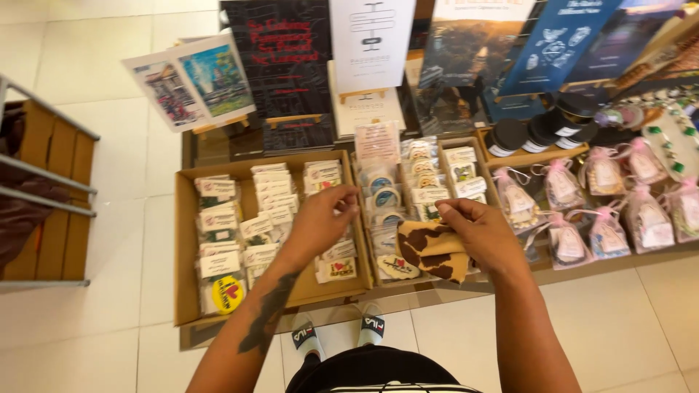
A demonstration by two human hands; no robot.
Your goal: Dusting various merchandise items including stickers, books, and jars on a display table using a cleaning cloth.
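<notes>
Presently: right hand (484, 233) pinched tan cloth piece with dark brown patches (435, 251) at its upper edge, keeping it draped above the display | left hand (320, 222), fingers curled narrow and holding nothing, hovered over shallow cardboard tray (188, 247) of packeted stickers; pink-tied gift pouches (564, 236) crowded the right; standing cards blocked the rear

Both arms reach forward from the body. The left hand (320, 218) has its fingers bent, fingertips pinched near the right hand. The right hand (484, 233) is curled, knuckles up, just right of the left hand.
</notes>
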